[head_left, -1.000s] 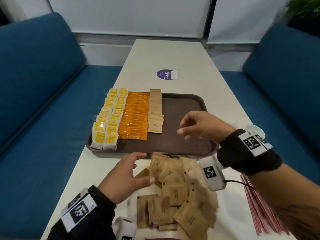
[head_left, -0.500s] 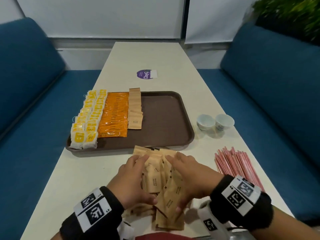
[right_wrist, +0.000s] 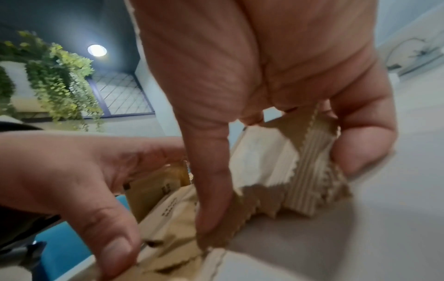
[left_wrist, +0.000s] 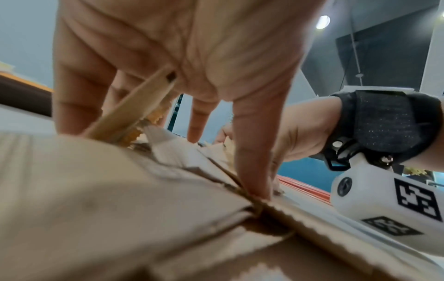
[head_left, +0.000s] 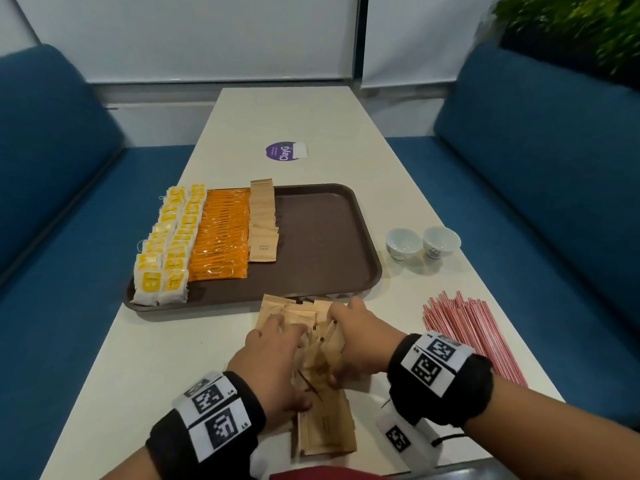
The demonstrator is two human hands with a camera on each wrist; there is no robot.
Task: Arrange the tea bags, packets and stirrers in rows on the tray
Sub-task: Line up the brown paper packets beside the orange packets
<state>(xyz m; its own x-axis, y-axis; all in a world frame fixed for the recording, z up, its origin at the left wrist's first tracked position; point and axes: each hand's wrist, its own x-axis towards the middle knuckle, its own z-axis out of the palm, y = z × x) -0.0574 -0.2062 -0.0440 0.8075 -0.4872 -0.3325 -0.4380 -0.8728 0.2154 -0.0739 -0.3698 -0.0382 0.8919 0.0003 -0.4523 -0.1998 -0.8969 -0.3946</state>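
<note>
Far left of the brown tray (head_left: 332, 216): two rows of yellow tea bags (head_left: 166, 247), then a row of orange coffee packets (head_left: 221, 237), then a shorter row of tan sugar packets (head_left: 262, 223) starting at the far rim. Right half of the tray is bare brown surface.

Near the tray's near edge, on the white table (head_left: 145, 358): a loose pile of tan sugar packets (head_left: 325, 424), partly overlapping the tray rim.

Left hand (head_left: 273, 362) is on the pile's left side, fingers spread and pressing down on the packets; one packet is wedged between its fingers (left_wrist: 79, 98) in the left wrist view.

Right hand (head_left: 360, 344) is on the pile's right side, thumb and curled fingers (right_wrist: 360, 144) pinching a bunch of packets by their serrated edges.

Right of the tray: two small white cups (head_left: 422, 242) side by side. Near them, further right: a bundle of red-and-white stirrers (head_left: 474, 334) flat on the table, off the tray.
</note>
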